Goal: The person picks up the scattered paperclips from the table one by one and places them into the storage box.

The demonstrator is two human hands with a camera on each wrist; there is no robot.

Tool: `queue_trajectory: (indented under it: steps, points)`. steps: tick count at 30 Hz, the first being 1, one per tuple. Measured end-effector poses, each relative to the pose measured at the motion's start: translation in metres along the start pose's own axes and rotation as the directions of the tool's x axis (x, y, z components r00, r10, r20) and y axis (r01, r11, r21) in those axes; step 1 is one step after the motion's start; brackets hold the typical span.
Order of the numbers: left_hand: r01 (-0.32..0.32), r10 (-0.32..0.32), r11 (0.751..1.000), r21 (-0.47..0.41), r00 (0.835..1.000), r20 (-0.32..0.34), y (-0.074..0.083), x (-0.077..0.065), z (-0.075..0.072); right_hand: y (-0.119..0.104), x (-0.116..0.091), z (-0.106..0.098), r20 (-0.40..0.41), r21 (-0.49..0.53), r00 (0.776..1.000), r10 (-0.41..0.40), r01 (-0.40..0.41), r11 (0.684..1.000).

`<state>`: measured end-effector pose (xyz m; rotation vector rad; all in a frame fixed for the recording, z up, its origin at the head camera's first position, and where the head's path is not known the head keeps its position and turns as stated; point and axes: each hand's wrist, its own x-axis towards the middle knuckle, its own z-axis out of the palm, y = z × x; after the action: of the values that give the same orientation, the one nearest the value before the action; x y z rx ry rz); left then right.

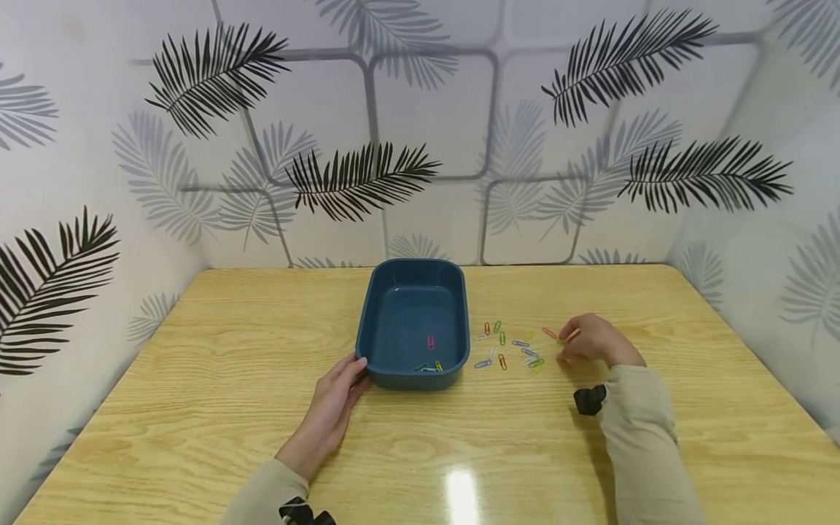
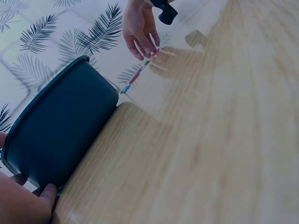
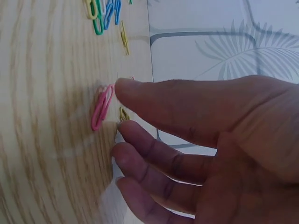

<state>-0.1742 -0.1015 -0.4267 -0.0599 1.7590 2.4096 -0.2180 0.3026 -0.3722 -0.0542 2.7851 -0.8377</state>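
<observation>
A dark blue plastic bin (image 1: 413, 380) stands on the table. My left hand (image 1: 337, 397) grips its near left corner, thumb at the rim and fingers against the outer wall; the left wrist view shows the same hand (image 2: 25, 200) low on the bin. Inside the bin lie a pink paper clip (image 1: 430, 342) and several others in green, yellow and white. My right hand (image 1: 593, 341) hovers right of the scattered clips. In the right wrist view, a pink paper clip (image 3: 102, 108) lies just off the thumb tip, and a gap separates thumb and fingers, which hold nothing.
Several loose coloured paper clips (image 1: 502, 361) are spread on the wooden table (image 1: 249, 350) between the bin and my right hand. Leaf-patterned wall covering (image 1: 433, 109) rises behind the table's far edge and along both sides. Dark wrist devices (image 1: 589, 399) sit at my sleeves.
</observation>
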Motion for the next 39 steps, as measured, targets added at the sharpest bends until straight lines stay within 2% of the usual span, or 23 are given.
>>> queue_trajectory:
  steps: [3,6,17,27,39]
  points:
    - [0.000,0.000,1.000,0.006,1.000,0.000,0.000,0.000,-0.001,-0.001,0.000,0.000,0.030,-0.009,0.999,0.021,-0.021,1.000]
    - [-0.001,0.000,1.000,0.008,1.000,0.005,0.000,-0.001,-0.001,-0.002,0.000,0.001,0.057,0.030,0.998,0.040,-0.042,0.999]
    - [-0.009,0.009,1.000,0.003,1.000,0.014,0.000,0.001,-0.001,-0.003,0.001,0.003,0.094,0.109,0.996,0.003,-0.014,0.994]
    - [-0.004,0.004,1.000,-0.001,1.000,0.006,0.001,0.001,0.000,-0.002,0.004,0.006,0.079,0.138,0.997,-0.012,0.001,0.990]
    - [-0.003,0.003,1.000,0.006,1.000,0.003,0.001,0.001,-0.001,-0.003,0.008,0.012,0.003,0.132,0.999,-0.050,0.049,0.990]
